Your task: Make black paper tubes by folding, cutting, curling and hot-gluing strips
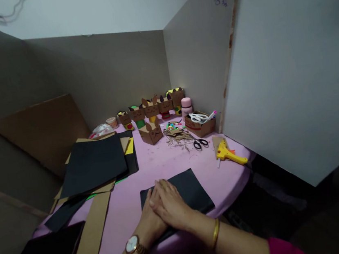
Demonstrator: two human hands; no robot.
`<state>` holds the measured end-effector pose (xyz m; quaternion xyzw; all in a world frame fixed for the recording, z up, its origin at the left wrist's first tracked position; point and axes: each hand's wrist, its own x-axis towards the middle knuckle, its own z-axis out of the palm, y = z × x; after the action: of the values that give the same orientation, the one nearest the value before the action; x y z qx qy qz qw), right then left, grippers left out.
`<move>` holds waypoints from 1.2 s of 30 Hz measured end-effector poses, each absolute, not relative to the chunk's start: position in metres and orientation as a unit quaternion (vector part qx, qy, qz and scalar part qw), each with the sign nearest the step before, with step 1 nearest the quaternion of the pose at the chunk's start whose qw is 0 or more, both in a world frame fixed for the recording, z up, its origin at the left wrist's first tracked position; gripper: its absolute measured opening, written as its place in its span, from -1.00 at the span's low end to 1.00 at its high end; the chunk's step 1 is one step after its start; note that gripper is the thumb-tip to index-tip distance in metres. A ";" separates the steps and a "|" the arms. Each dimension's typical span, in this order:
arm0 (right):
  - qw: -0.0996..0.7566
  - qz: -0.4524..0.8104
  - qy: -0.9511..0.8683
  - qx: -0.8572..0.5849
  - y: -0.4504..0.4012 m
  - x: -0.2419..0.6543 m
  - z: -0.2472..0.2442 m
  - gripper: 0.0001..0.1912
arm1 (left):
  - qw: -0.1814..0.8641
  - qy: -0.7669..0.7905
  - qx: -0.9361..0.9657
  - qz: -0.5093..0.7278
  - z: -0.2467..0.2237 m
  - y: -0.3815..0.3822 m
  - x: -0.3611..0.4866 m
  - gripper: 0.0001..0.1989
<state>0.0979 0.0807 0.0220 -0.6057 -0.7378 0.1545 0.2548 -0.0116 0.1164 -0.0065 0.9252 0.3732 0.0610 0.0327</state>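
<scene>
A folded sheet of black paper (192, 190) lies on the pink-covered table in front of me. My right hand (173, 205), with a gold bangle at its wrist, rests flat across my left hand. Its fingers are stretched out and hold nothing. Underneath, my left hand (151, 220) lies on the black paper, palm down, with a watch (132, 244) on its wrist. Its visible fingers are extended, and the rest are covered by my right hand.
A yellow glue gun (230, 152) and black-handled scissors (200, 143) lie to the right. Behind them stands a cardboard box (200, 127) of tools. Several cardboard animal-face pots (151, 109) line the back. Black sheets (95, 163), a cardboard strip (93, 235) and a dark tablet-like slab (45, 253) lie left.
</scene>
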 end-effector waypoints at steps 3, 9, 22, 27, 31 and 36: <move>0.283 0.183 -0.727 -0.599 0.076 0.098 0.012 -0.30 | 0.029 0.376 0.924 0.058 -0.006 0.117 -0.012 -0.46; 0.268 0.177 -0.715 -0.621 0.061 0.125 0.005 -0.27 | 0.024 0.389 0.919 0.062 -0.004 0.120 -0.011 -0.34; 0.131 0.083 -0.700 -0.697 0.029 0.187 -0.006 -0.43 | 0.007 0.393 0.917 0.063 0.002 0.116 -0.009 -0.17; 0.120 0.060 -0.652 -0.746 0.024 0.211 -0.003 -0.46 | 0.009 0.390 0.918 0.071 0.002 0.116 -0.009 -0.16; 0.150 0.047 -0.654 -0.740 0.032 0.195 0.010 -0.45 | 0.012 0.391 0.917 0.074 -0.001 0.116 -0.009 -0.17; 0.168 0.090 -0.737 -0.648 0.052 0.161 0.009 -0.44 | 0.012 0.395 0.917 0.050 0.003 0.116 -0.010 -0.16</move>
<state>0.1613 0.0515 0.0088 -0.6483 -0.7371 0.0903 0.1682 -0.0095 0.1156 0.0031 0.9170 0.3955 0.0499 0.0121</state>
